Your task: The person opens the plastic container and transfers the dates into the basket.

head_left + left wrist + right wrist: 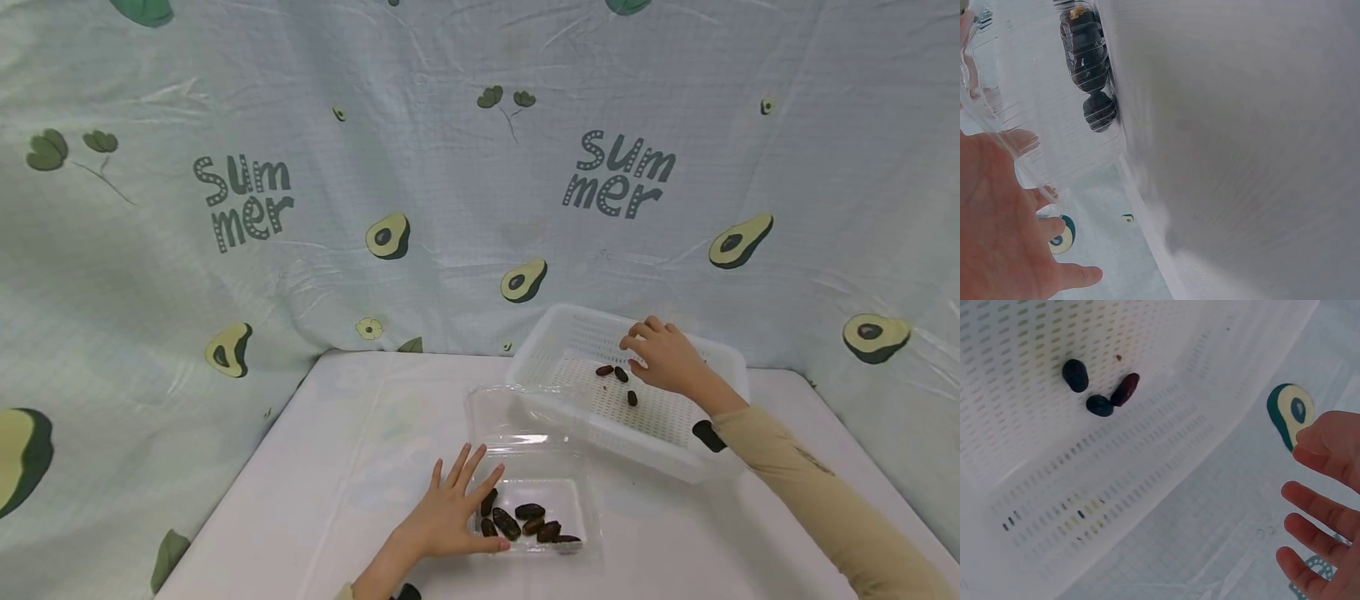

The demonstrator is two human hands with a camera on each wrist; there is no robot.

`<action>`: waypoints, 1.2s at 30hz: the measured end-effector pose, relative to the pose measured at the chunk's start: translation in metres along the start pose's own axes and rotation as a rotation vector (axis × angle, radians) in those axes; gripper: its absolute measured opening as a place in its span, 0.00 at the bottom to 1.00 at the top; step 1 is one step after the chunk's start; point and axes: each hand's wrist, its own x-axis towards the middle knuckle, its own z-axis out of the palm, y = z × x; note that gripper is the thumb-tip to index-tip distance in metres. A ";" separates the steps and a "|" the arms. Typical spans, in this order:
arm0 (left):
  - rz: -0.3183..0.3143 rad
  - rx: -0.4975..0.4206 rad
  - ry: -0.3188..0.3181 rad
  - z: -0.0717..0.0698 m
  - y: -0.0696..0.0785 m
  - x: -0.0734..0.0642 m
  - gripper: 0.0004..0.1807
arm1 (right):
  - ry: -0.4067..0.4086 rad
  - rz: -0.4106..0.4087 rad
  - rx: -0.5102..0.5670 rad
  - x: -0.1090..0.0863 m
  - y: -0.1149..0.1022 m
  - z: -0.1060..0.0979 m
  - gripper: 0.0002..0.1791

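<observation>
A clear plastic clamshell box point(577, 500) lies with its lid point(495, 415) folded back, holding several dark brown dates point(506, 523). My left hand point(447, 514) rests at the box's left side, fingers spread, the thumb over its near edge. Through the clear wall, dates point(1085, 50) show in the left wrist view. Above the white perforated basket point(660, 450) hovers my right hand point(666, 358), fingers loosely bent. The right wrist view shows that hand point(1335, 506) with nothing seen between its fingers. Three dates point(632, 398) lie on the basket floor, two of them close together.
The lid's far edge meets or overlaps the basket's near side. A white-covered table point(360, 467) carries both containers. Behind it hangs a pale cloth point(435, 167) printed with avocados and lettering. A small brown crumb point(1119, 357) lies in the basket.
</observation>
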 end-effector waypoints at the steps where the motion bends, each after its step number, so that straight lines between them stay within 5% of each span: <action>1: -0.001 -0.001 -0.001 0.000 0.000 0.000 0.50 | 0.004 -0.010 0.002 0.000 -0.003 -0.003 0.10; 12: -0.020 -0.006 -0.017 0.000 0.000 0.000 0.51 | 0.217 -0.180 0.068 -0.010 -0.034 -0.037 0.14; 17: -0.021 -0.002 -0.019 0.000 0.000 0.001 0.51 | 0.329 -0.279 0.119 -0.015 -0.056 -0.043 0.08; 20: -0.021 -0.002 -0.019 0.000 -0.001 0.001 0.51 | 0.362 -0.313 0.136 -0.018 -0.070 -0.043 0.15; 26: -0.025 -0.009 -0.025 0.001 0.000 0.001 0.51 | 0.361 -0.362 0.155 -0.025 -0.100 -0.040 0.21; 33: -0.031 0.003 -0.022 0.001 0.000 0.002 0.51 | 0.298 -0.472 0.194 -0.037 -0.129 -0.020 0.11; 36: -0.032 0.004 -0.020 0.001 -0.001 0.002 0.51 | 0.234 -0.514 0.171 -0.042 -0.139 -0.010 0.19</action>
